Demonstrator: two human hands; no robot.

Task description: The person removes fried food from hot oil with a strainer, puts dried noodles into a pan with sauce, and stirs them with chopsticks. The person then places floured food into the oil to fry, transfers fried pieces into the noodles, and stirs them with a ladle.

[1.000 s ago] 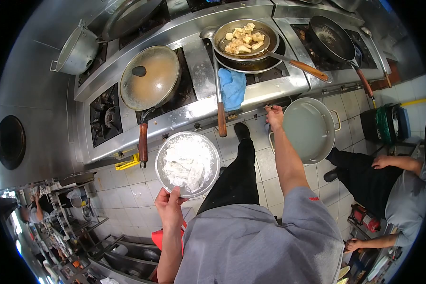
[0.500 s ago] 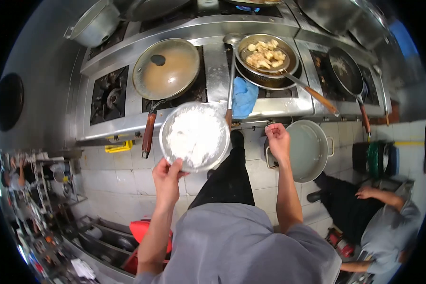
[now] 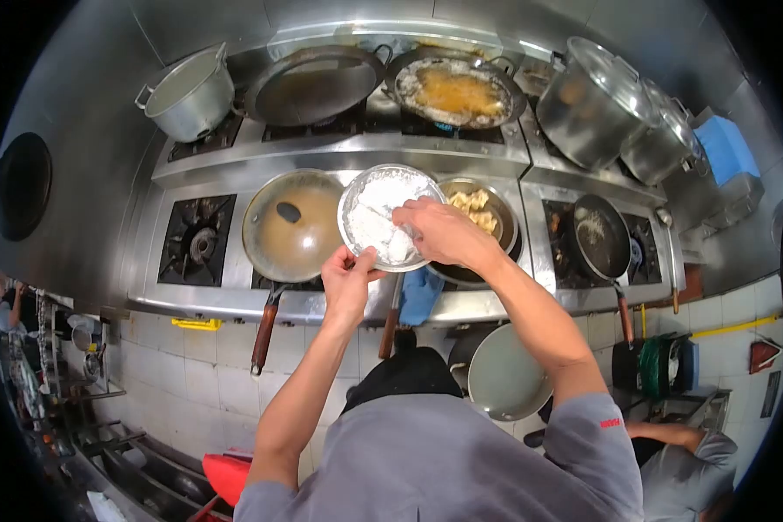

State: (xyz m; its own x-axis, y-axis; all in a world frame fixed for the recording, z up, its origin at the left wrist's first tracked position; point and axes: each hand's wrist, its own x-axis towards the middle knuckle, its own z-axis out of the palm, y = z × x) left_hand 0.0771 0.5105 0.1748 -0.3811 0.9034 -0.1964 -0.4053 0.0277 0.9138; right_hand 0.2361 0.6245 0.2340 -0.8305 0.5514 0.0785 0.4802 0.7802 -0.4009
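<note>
My left hand (image 3: 348,285) grips the near rim of a metal bowl (image 3: 344,228), thumb on the edge. White flour (image 3: 395,186) fills the bowl, with flour-coated pieces (image 3: 399,247) lying in it. My right hand (image 3: 444,230) reaches in from the right, its fingers curled down and closed around a floured piece, largely hidden by the hand. Behind that hand, a strainer with browned fried pieces (image 3: 474,202) rests over a pan. Left of the bowl sits a lidded pan (image 3: 278,239) with a wooden handle.
At the back, a wok of bubbling oil (image 3: 461,91) stands over a blue flame beside a dark wok (image 3: 317,87). Large pots (image 3: 587,104) stand at right, near a frying pan (image 3: 602,237). A blue cloth (image 3: 419,296) hangs at the stove edge. A co-worker (image 3: 692,465) is at lower right.
The bowl has moved forward over the stove, held by my left hand. My right hand has come from beside the floor pot into the bowl. The view has tilted up to the back burners.
</note>
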